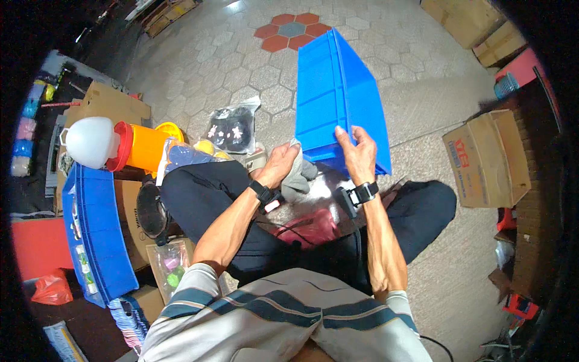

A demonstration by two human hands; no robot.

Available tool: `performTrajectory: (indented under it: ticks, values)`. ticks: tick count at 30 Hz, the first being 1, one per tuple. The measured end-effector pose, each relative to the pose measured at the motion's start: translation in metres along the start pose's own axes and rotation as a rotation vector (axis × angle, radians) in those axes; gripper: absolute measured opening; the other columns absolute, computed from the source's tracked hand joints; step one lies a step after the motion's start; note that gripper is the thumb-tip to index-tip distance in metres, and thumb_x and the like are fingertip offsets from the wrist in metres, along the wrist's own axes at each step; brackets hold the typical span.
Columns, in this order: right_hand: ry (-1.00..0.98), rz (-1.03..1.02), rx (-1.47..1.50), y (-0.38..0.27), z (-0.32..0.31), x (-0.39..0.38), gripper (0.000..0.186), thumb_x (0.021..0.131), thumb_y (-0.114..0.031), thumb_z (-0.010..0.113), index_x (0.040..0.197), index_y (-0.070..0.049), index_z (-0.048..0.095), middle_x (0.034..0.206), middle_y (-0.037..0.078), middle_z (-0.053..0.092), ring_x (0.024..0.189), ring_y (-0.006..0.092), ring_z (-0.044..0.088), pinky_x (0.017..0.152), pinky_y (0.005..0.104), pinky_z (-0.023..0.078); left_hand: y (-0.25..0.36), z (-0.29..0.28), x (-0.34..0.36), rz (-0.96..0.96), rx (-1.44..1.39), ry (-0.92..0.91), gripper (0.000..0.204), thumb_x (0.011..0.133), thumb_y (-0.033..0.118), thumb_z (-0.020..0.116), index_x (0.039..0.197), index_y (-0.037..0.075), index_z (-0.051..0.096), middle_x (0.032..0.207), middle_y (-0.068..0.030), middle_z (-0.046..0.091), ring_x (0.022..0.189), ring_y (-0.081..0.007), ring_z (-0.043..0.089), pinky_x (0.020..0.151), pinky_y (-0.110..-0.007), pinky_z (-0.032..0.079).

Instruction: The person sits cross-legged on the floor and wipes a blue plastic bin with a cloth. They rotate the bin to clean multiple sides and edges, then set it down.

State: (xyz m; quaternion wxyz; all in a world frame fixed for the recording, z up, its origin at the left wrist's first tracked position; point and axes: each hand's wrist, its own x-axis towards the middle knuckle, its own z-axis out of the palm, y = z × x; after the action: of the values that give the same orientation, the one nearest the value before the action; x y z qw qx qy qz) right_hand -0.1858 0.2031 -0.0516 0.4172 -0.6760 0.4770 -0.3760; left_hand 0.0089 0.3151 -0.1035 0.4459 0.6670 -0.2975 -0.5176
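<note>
A blue plastic bin stands tilted up on its side in front of me, its ribbed outer face toward the left. My right hand grips the bin's near edge, thumb on one side and fingers on the other. In my left hand a grey cloth is bunched, hanging down beside the bin's lower left corner. The fingers of that hand are closed round the cloth. Below the hands, between my crossed legs, lies a pinkish-red plastic piece, partly hidden.
A clear bag with black contents lies on the tiled floor ahead. To the left are an orange container, a white rounded jug and another blue bin. An open cardboard box stands at the right, with more cartons beyond.
</note>
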Motion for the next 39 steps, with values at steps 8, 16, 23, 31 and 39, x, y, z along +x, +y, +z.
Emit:
performTrajectory:
  ticks: [8,16,23,31,39]
  values:
    - [-0.096,-0.185,-0.142,-0.029,0.007,0.002,0.045,0.088,-0.027,0.076,0.119,0.004,0.067,0.113,0.026,0.07,0.105,0.0392,0.068,0.09,0.043,0.054,-0.012,-0.013,0.025,0.006,0.073,0.084,0.044,0.1,0.038,0.055,0.115,0.0,0.07,0.114,-0.0063,0.069,0.106,-0.0166,0.058,0.098,-0.034,0.042]
    - [-0.359,-0.217,-0.261,-0.002,-0.05,-0.007,0.062,0.096,-0.043,0.064,0.144,-0.005,0.051,0.139,0.024,0.058,0.127,0.0407,0.057,0.105,0.0464,0.046,0.009,-0.031,0.048,-0.129,0.125,0.136,0.053,0.095,0.042,0.057,0.119,-0.004,0.067,0.125,-0.0157,0.066,0.117,-0.0254,0.057,0.098,-0.04,0.044]
    - [-0.266,-0.037,-0.449,0.028,-0.078,-0.016,0.057,0.092,-0.056,0.064,0.077,-0.001,0.062,0.063,0.023,0.059,0.062,0.0438,0.061,0.057,0.052,0.043,0.004,-0.034,0.055,-0.122,-0.151,0.052,0.058,0.096,0.04,0.055,0.122,-0.01,0.062,0.13,-0.0187,0.062,0.12,-0.0271,0.053,0.097,-0.046,0.043]
    - [-0.072,-0.055,-0.448,0.011,-0.055,-0.018,0.056,0.093,-0.056,0.064,0.076,-0.002,0.063,0.059,0.021,0.057,0.056,0.0386,0.06,0.054,0.0491,0.042,0.0,-0.035,0.057,-0.097,-0.284,0.22,0.046,0.101,0.036,0.058,0.123,-0.004,0.061,0.129,-0.016,0.063,0.121,-0.0233,0.055,0.101,-0.043,0.044]
    - [-0.081,-0.008,-0.526,-0.004,-0.051,-0.014,0.056,0.094,-0.056,0.061,0.084,-0.002,0.068,0.071,0.027,0.066,0.071,0.0468,0.067,0.061,0.0562,0.049,0.003,-0.029,0.041,-0.018,-0.07,0.326,0.053,0.101,0.045,0.06,0.124,-0.003,0.058,0.12,-0.0151,0.064,0.107,-0.02,0.061,0.085,-0.036,0.052]
